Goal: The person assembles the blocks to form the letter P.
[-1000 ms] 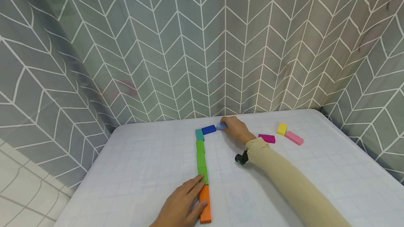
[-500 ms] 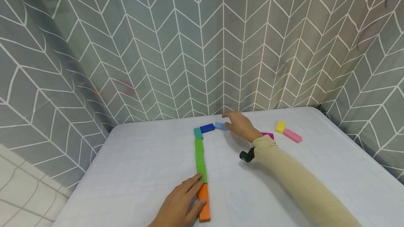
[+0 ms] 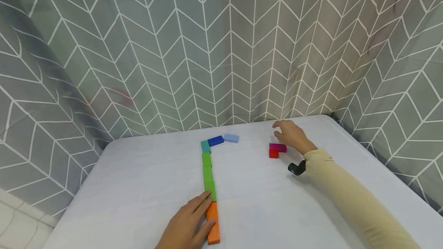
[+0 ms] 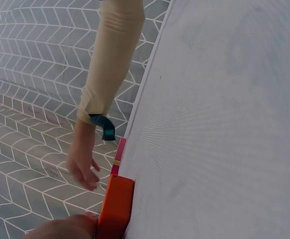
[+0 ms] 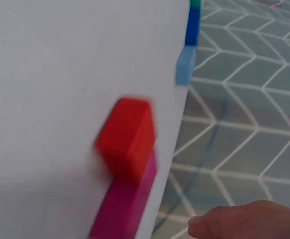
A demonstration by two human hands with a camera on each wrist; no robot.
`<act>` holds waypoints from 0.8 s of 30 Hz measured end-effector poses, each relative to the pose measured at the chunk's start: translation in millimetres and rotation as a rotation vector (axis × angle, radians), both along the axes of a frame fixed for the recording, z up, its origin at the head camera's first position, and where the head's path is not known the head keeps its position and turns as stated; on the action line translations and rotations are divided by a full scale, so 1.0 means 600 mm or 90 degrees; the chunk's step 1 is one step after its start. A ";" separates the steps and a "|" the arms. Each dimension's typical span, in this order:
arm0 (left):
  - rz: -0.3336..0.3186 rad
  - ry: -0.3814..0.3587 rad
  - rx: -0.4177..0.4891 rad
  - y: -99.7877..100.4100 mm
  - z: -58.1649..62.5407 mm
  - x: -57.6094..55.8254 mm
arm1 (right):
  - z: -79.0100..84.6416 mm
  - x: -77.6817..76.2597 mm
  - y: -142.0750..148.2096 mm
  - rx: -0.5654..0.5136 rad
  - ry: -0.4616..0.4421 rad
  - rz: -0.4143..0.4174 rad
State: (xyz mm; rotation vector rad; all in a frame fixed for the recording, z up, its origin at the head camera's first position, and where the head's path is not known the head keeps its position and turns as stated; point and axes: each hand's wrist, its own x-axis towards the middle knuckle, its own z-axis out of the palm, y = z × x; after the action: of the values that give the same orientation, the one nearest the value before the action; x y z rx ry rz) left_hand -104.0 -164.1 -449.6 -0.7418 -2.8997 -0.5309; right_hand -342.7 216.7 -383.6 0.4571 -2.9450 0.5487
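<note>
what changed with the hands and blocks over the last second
The right hand let go of the light blue block and moved right, near the magenta block. The red block, hidden before, now shows. The left hand stayed on the orange block and nearest green block.

no readable text, no legible label, brand, number or sign on coloured blocks (image 3: 207, 174), tabletop (image 3: 249, 191) or curtain (image 3: 194, 57)

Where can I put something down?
The table is bare between the green blocks and the red block, and left of the left hand. It is crowded at the orange block and around the magenta block, near the right hand.
</note>
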 end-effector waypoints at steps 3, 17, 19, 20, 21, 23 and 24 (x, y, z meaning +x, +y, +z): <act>0.001 -0.007 0.004 -0.003 -0.001 0.002 | -0.013 0.006 0.026 -0.013 -0.016 0.001; 0.008 -0.041 -0.003 -0.003 0.012 0.001 | -0.029 0.051 0.045 -0.019 -0.055 0.212; 0.007 -0.043 -0.007 -0.002 0.012 0.001 | -0.029 0.050 0.047 -0.024 -0.073 0.212; 0.005 -0.039 -0.007 -0.002 0.011 0.002 | -0.030 0.050 0.047 -0.029 -0.084 0.209; 0.004 -0.038 -0.011 -0.002 0.012 0.003 | -0.029 0.050 0.047 -0.035 -0.090 0.207; 0.001 -0.027 -0.012 -0.002 0.013 0.004 | -0.027 0.048 0.044 -0.045 -0.083 0.198; -0.001 -0.023 -0.014 -0.002 0.013 0.004 | -0.025 0.046 0.040 -0.051 -0.076 0.194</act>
State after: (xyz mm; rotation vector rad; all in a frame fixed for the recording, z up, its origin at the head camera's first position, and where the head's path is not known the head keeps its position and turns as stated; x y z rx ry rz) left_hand -101.6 -165.4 -441.5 -0.7444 -2.9433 -0.5191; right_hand -315.0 240.9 -398.3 0.9010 -2.9670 0.7470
